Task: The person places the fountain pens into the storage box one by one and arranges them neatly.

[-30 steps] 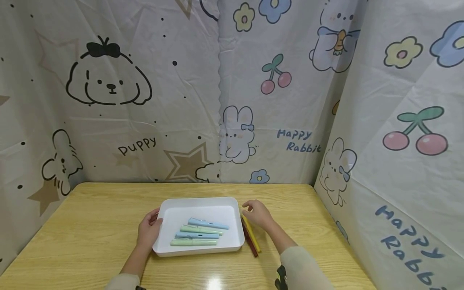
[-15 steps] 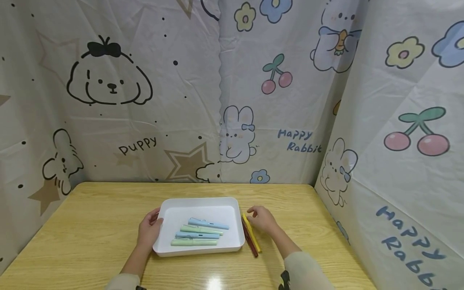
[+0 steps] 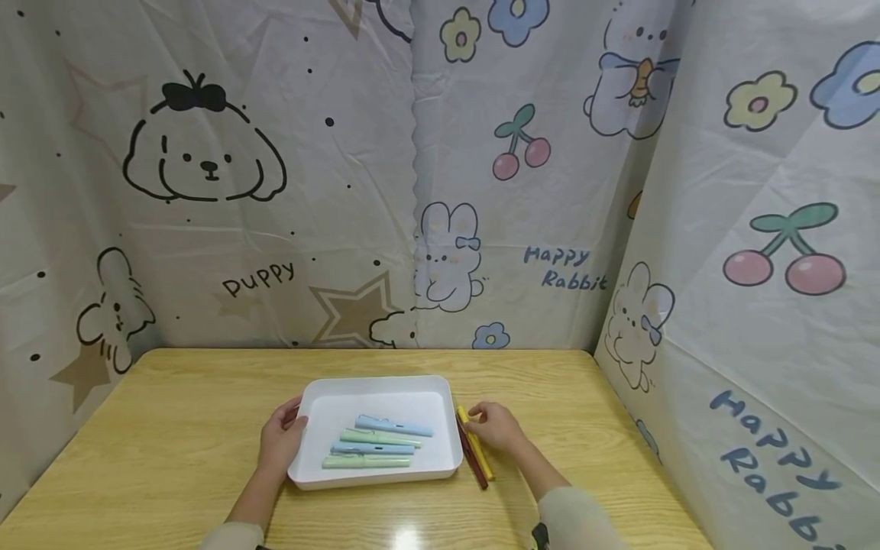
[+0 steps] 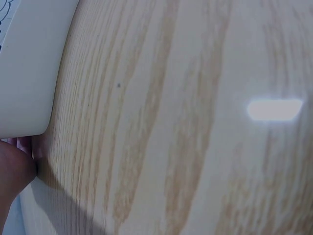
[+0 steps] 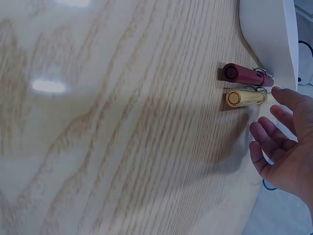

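A white tray [image 3: 374,477] lies on the wooden table with two light blue pens [image 3: 394,425] and two light green pens [image 3: 367,461] in it. At its left side my left hand [image 3: 280,435] grips the tray, thumb at the rim and fingers partly hidden at the outer wall. Just right of the tray a dark red pen [image 3: 474,464] and a yellow pen [image 3: 484,461] lie side by side on the table. My right hand [image 3: 496,426] is beside the yellow pen, fingers loosely bent; in the right wrist view its thumb tip overlaps the pen's far part.
The wooden table [image 3: 199,412] extends around the tray. Printed cloth [image 3: 344,176] with cartoon figures hangs behind it and along both sides. Pen clips [image 5: 261,72] show on the red pen in the right wrist view.
My right hand has come down from beyond the pens' far ends toward me, alongside the yellow pen. The left hand, the tray and the pens have stayed in place.
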### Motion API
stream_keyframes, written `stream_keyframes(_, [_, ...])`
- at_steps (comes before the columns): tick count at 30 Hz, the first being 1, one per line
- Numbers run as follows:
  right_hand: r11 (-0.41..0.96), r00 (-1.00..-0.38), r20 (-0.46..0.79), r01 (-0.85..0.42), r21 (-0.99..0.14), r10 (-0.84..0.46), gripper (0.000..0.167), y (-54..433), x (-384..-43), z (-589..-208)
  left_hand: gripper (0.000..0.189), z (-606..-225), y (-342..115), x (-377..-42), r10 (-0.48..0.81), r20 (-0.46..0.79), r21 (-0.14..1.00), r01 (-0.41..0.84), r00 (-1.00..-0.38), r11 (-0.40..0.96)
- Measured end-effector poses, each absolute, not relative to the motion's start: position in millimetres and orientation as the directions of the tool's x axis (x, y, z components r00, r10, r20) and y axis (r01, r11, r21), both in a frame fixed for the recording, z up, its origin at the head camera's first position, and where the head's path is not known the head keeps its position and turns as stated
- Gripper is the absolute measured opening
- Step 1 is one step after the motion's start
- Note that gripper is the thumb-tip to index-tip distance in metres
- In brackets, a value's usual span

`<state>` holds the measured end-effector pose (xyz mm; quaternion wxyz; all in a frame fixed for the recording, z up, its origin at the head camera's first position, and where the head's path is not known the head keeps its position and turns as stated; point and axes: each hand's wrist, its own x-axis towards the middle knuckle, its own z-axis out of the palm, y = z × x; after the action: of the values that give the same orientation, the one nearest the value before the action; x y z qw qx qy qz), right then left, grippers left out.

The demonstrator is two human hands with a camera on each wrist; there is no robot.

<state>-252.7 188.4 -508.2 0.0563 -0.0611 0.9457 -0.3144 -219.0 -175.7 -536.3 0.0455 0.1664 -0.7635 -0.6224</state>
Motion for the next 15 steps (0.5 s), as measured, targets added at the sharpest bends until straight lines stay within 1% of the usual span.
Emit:
stream_keyframes(9, [0.792,-0.986,-0.043,-0.102,-0.601,-0.16,0.028,188.5,-247.7,-515.0,0.046,-538.6,-175.3,-217.3,-0.322,-0.129,0.966,-0.191,-0.938,0.172])
stream_keyframes(15, [0.788,-0.987,-0.042,-0.095,-0.609,-0.152,0.027,188.8,-246.1,-517.2,0.045,-539.3,-174.8,-217.2,-0.325,-0.129,0.965,-0.193,-0.937,0.175])
